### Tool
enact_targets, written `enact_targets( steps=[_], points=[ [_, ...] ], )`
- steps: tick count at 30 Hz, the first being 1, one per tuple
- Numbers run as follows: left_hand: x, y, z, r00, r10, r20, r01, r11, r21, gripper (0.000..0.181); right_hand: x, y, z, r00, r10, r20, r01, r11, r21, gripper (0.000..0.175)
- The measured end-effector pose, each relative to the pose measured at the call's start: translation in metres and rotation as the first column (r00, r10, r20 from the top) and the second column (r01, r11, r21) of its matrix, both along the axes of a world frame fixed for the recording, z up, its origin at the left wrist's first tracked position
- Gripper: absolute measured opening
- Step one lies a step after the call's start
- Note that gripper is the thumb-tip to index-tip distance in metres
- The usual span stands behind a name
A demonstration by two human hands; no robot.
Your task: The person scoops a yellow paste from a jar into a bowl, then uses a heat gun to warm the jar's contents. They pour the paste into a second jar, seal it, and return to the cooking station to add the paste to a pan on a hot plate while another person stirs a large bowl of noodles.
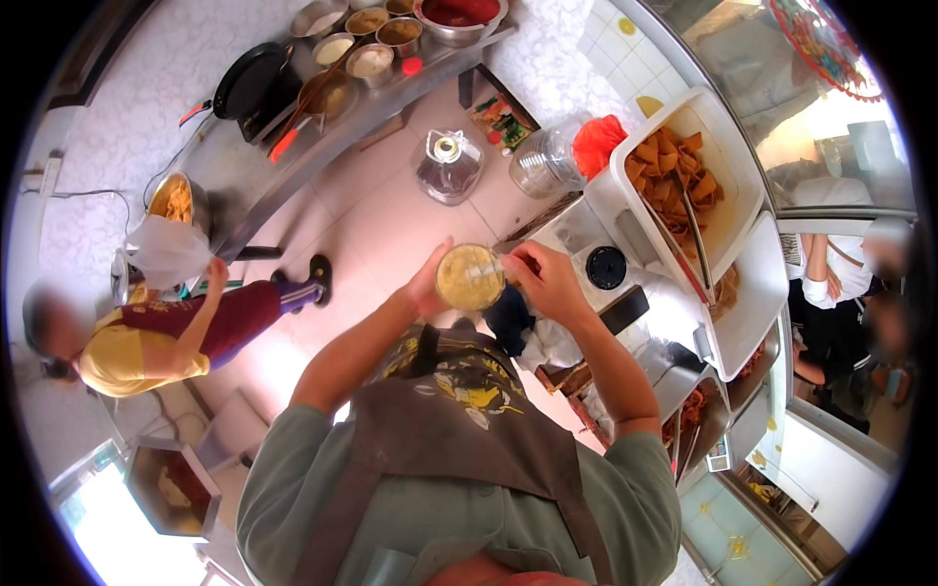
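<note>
My left hand (426,286) grips the side of a round clear jar (460,282), held in front of my apron above the floor. Yellowish, grainy-looking contents fill what I see of it. Between the thumb and fingers of my right hand (546,282) is the handle of a pale spoon-like utensil (485,270). Its other end reaches into the jar; the tip is not clear to see. To the right of that hand a round black lid (606,268) lies on the counter, with a dark phone-like object (624,309) close by.
White tubs of brown flat food pieces (670,172) with metal tongs (692,220) stand at right. On the floor ahead is a plastic jug (447,167). A steel table (242,172) bears bowls and a black pan (253,79). At left a person (146,344) holds a plastic bag.
</note>
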State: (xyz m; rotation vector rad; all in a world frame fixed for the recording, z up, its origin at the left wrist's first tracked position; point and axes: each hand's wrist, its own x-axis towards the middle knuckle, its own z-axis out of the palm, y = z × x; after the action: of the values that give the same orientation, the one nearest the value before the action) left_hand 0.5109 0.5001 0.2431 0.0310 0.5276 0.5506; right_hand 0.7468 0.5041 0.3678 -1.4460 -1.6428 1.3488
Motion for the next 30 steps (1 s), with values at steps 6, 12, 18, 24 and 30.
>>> enact_targets(
  steps=[6, 12, 18, 24, 30],
  points=[
    [0.022, 0.003, -0.004, 0.999, -0.036, 0.039, 0.036, 0.999, -0.008, 0.083, 0.023, -0.009, -0.001, 0.995, 0.034, -0.093, -0.030, 0.999, 0.042, 0.021],
    [0.057, 0.006, -0.018, 0.993, -0.114, 0.020, 0.115, 0.991, -0.064, 0.087, 0.106, -0.038, -0.073, 0.803, -0.468, -0.370, 0.390, 0.881, -0.268, 0.022],
    [0.047, 0.001, -0.024, 0.991, -0.131, 0.009, 0.131, 0.984, -0.124, 0.087, 0.222, -0.071, -0.192, 0.538, -0.815, -0.216, 0.704, 0.575, -0.417, 0.033],
    [-0.015, 0.008, -0.032, 1.000, -0.005, 0.026, 0.008, 0.993, -0.121, 0.084, 0.235, -0.060, -0.248, 0.529, -0.848, -0.013, 0.803, 0.506, -0.315, 0.043],
    [-0.090, 0.049, -0.054, 0.995, 0.056, -0.087, -0.065, 0.993, -0.102, 0.086, 0.240, -0.072, -0.261, 0.266, -0.961, 0.079, 0.950, 0.247, -0.191, 0.043]
  ],
)
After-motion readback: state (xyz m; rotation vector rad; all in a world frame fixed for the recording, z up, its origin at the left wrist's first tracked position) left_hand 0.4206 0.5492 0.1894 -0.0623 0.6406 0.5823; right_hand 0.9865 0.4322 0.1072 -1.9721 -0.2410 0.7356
